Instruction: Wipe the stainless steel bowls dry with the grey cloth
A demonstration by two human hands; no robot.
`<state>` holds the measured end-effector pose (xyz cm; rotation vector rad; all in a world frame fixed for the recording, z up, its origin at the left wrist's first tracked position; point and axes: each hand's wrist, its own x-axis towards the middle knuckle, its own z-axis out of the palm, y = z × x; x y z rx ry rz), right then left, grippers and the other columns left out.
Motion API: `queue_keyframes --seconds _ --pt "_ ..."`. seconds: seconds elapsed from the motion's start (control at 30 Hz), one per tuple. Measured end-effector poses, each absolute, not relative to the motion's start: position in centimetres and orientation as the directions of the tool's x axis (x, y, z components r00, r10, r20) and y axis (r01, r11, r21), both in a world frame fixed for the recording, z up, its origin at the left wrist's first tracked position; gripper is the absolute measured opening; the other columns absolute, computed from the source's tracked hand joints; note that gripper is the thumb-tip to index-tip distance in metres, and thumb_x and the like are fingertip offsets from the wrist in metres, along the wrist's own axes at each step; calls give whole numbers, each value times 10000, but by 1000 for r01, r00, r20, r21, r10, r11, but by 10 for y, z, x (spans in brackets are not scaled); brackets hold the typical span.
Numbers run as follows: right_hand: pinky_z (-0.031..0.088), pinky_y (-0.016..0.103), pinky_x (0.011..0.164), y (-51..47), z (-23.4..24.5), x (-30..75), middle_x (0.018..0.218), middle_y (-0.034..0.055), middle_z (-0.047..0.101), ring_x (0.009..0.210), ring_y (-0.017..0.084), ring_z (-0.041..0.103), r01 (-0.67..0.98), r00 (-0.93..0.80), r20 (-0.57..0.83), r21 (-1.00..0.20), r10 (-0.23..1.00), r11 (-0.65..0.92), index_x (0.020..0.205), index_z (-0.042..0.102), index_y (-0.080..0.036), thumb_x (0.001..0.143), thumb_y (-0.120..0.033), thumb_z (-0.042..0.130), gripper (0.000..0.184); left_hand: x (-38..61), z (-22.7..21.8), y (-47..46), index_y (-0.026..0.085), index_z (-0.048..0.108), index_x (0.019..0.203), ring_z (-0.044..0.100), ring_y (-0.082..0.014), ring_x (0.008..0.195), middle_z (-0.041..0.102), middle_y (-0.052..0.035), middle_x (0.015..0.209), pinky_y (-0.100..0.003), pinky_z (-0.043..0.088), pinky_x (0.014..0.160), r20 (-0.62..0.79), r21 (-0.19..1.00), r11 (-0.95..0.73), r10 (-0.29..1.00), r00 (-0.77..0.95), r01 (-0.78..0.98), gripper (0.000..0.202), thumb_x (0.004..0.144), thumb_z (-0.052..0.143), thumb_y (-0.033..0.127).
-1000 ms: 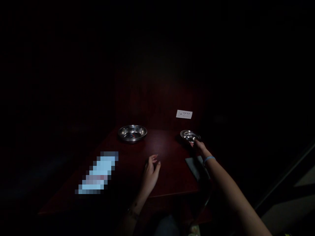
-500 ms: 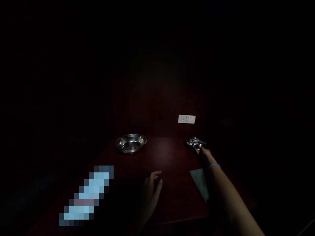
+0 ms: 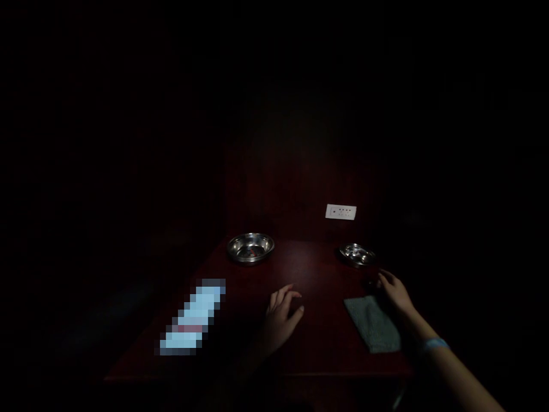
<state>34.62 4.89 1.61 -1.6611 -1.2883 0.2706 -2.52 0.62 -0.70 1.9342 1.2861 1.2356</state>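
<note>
The scene is very dark. My right hand [image 3: 394, 292] hovers over the dark red table [image 3: 317, 274], just beyond the far corner of a grey folded cloth [image 3: 373, 323]; its fingers are curled and seem to touch a small dark thing I cannot make out. A small steel dish [image 3: 357, 254] sits a short way past that hand. My left hand [image 3: 281, 317] rests on the table's middle, fingers loosely bent and apart, holding nothing. A larger steel bowl [image 3: 250, 248] stands at the back left.
A glowing blurred rectangle [image 3: 193, 317] lies on the table's left side. A white wall socket plate [image 3: 340, 212] is on the dark panel behind the table. The table's near edge runs below my hands. Everything around is black.
My right hand has let go of the small steel dish and drawn back toward me, to the cloth's far corner. The view has shifted slightly. The left hand has barely moved.
</note>
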Motion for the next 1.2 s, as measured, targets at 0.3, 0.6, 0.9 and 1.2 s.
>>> queue_keyframes --seconds 0.3,0.6,0.9,1.2 --pt "442 445 1050 -1 -42 312 1209 123 711 1186 315 597 859 265 378 -510 887 -39 1213 702 -190 905 -409 435 463 -68 42 97 187 668 1001 408 -390 1394 591 -197 1343 -525 211 1211 559 686 -427 828 -51 589 235 801 681 309" --pt "429 399 999 -9 -34 278 1212 143 665 1181 310 542 966 175 447 -250 877 -66 1271 662 -180 965 -331 417 420 -135 45 130 188 701 885 638 -324 1115 739 -150 941 -503 267 1161 477 450 -326 875 85 831 238 912 534 355" --pt "417 391 1013 -8 -33 275 1216 147 651 1184 310 532 972 167 430 -223 887 -75 1285 643 -160 981 -314 415 410 -157 61 142 211 724 856 656 -329 1063 744 -149 966 -444 412 1033 424 276 -275 895 140 921 305 876 587 483" --pt "409 389 1028 -9 -33 275 1233 151 641 1203 310 517 970 160 417 -235 895 -64 1288 636 -152 985 -308 405 412 -158 78 146 205 727 889 656 -341 1080 752 -141 1032 -414 412 1000 458 227 -282 876 154 932 226 877 615 400"
